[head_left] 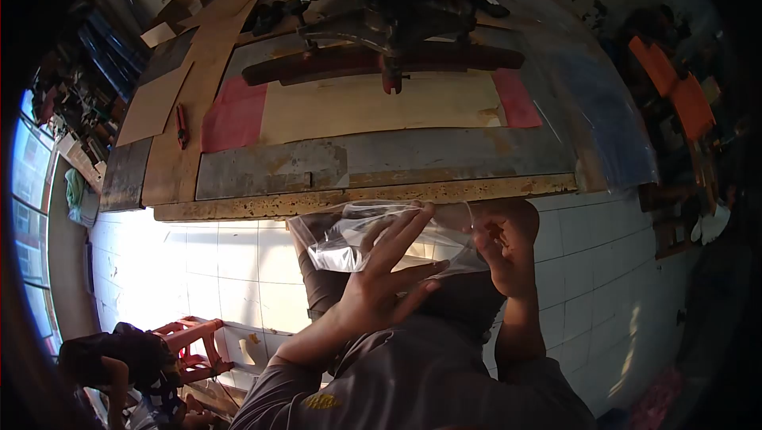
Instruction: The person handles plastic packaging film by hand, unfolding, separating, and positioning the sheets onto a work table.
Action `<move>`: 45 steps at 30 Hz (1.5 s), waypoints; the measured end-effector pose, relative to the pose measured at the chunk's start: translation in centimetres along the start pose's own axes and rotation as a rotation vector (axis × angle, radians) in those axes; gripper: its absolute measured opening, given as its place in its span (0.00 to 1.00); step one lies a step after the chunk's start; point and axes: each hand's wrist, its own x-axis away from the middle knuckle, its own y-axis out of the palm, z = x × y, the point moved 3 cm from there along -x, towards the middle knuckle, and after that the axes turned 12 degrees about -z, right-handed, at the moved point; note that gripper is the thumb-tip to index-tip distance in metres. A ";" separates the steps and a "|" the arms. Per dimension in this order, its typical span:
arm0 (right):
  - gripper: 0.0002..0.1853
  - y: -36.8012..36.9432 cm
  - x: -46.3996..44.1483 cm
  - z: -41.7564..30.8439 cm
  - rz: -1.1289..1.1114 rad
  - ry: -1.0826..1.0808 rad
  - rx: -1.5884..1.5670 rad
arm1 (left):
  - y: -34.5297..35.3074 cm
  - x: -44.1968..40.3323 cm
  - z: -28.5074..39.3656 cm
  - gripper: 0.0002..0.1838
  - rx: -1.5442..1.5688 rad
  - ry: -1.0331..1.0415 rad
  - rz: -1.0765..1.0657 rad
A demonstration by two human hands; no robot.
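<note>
Over the middle of my workbench (270, 172) hangs a dark metal machine (389, 25), its long bar hiding the back of a pale strip (381, 105) with pinkish-red ends that lies on the bench top. Toward the bench's left side lie a red cutter (182, 124) and a brown cardboard sheet (151, 109); clear sheeting (607, 124) drapes off its right end. An orange object (675, 89) stands beyond that end, and a red stool (194, 347) is on the floor near me, left of the bench, with another person (119, 362) beside it. Just this side of the bench's front edge, above my lap, is the clear plastic (337, 247). My left hand (381, 267) lies across it, fingers long and spread; my right hand (504, 251) is raised at its right end, fingers bent, and I cannot tell whether they pinch it. The plastic may be a bag or a folded sheet. An open cardboard box (178, 11) sits at the bench's far left corner, its contents too dim to make out.
</note>
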 end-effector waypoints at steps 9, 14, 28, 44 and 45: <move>0.11 -0.2 0.3 1.3 0.010 0.044 0.058 | 0.0 -0.4 -0.2 0.16 -0.066 -0.101 -0.045; 0.10 -0.4 0.0 0.4 0.024 0.048 0.093 | -0.2 -0.8 -1.2 0.14 -0.079 -0.059 -0.116; 0.29 0.4 -0.1 0.2 -0.092 0.069 0.043 | -2.0 -1.2 -2.1 0.07 0.337 0.001 -0.053; 0.26 -0.4 0.8 -0.1 -0.243 0.151 0.024 | -1.7 -1.2 -1.6 0.07 0.242 -0.113 -0.055; 0.23 -0.5 0.8 -0.3 -0.245 0.157 0.032 | -2.0 -1.4 -1.4 0.07 0.206 -0.054 0.056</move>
